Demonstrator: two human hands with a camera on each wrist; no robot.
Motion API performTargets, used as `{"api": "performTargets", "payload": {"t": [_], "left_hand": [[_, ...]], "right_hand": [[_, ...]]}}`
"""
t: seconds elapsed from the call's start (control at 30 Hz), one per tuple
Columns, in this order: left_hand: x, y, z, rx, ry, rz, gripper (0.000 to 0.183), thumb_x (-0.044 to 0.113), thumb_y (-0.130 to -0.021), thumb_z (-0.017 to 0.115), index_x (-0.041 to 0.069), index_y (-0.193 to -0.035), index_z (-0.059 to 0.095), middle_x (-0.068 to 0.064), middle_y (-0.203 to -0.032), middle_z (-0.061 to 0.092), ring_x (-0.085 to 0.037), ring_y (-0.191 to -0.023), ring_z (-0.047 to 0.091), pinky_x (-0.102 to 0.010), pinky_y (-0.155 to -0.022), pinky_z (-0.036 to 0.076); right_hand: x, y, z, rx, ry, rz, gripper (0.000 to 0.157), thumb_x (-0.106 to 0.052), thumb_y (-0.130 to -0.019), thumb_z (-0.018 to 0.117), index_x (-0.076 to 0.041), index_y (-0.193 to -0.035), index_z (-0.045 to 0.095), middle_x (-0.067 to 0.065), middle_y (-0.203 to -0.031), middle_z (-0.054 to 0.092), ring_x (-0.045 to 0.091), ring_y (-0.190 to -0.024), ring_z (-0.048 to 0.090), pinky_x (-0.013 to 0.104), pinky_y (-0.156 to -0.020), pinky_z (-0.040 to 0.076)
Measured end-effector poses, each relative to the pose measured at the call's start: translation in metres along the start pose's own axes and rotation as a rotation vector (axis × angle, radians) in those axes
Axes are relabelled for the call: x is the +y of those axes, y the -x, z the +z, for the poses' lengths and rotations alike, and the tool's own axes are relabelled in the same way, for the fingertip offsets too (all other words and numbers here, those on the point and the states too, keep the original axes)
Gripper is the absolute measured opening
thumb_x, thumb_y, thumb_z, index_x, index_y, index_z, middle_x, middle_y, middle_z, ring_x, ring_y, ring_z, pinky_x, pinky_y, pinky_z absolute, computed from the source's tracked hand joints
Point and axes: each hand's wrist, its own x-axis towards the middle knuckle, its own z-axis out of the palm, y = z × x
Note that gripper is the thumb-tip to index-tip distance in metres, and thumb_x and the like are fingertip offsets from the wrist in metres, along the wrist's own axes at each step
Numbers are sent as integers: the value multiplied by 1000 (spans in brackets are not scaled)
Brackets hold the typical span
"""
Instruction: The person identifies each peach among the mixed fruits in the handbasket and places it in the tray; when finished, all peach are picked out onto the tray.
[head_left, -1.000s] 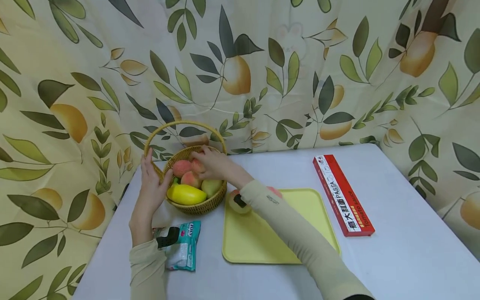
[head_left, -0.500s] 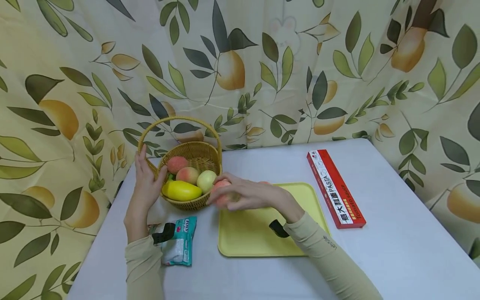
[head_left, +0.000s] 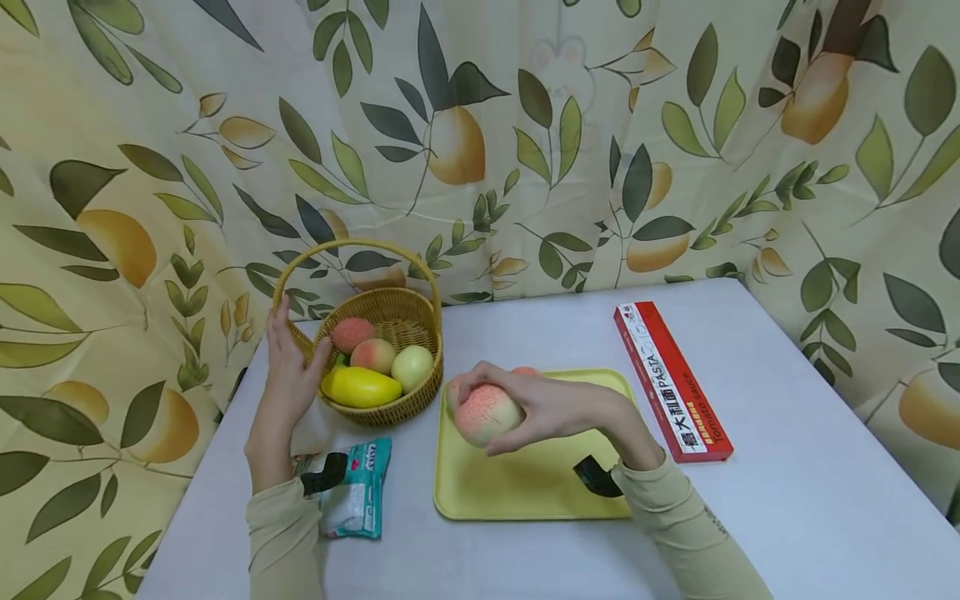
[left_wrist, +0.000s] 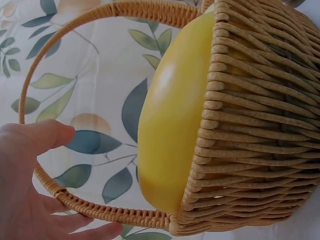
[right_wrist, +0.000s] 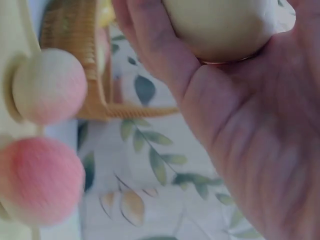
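At left, the left hand rests, fingers extended, at the arched handle of a round, tan wicker basket; rightward, the right hand grips a round pink-and-cream peach above a yellow rectangular tray. A long red box lies farther right.

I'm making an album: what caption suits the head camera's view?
Right hand holding a peach above a yellow tray, left hand at the handle of a wicker fruit basket.
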Motion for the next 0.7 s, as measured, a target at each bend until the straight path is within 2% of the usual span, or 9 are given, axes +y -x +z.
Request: {"api": "performTargets", "payload": {"t": [0.13, 0.27, 0.37, 0.5, 0.7], "left_hand": [[-1, 0, 2, -1, 3, 10, 88, 43, -106, 50, 34, -163, -16, -15, -171, -23, -52, -158, -2, -78, -118, 12], [-2, 2, 0, -11, -7, -2, 87, 45, -106, 49, 35, -163, -17, -16, -171, -24, -53, -157, -3, -79, -117, 12], [-2, 4, -1, -17, -18, -6, 87, 49, -106, 48, 36, -162, -18, -16, -170, -25, -55, -157, -2, -80, -116, 13], [-2, 4, -2, -15, -25, -7, 87, 49, -106, 48, 39, -162, -17, -17, -170, -25, -56, -156, 0, -80, -116, 14], [-1, 2, 1, -14, -10, 11, 86, 48, -106, 48, 40, -161, -18, -17, -170, -26, -57, -155, -1, -81, -116, 13]], "right_hand": [[-4, 17, -10, 48, 41, 106, 58, -35, -85, 83, -42, -131, 48, -9, -128, 63, 18, -104, 66, 36, -84, 58], [-6, 30, -16, 60, 68, 155, 65, -37, -85, 82, -47, -138, 46, -10, -134, 58, 17, -108, 64, 37, -85, 57], [-8, 38, -19, 75, 120, 150, 64, -35, -87, 81, -43, -141, 48, -8, -137, 55, 17, -113, 60, 36, -89, 56], [-9, 47, -24, 112, 174, 194, 55, -26, -86, 80, -31, -134, 52, -2, -133, 56, 18, -112, 60, 34, -89, 55], [-1, 59, -38, 240, 379, 430, 54, -20, -84, 79, -20, -130, 49, 13, -113, 58, 19, -86, 61, 29, -72, 52]]}}
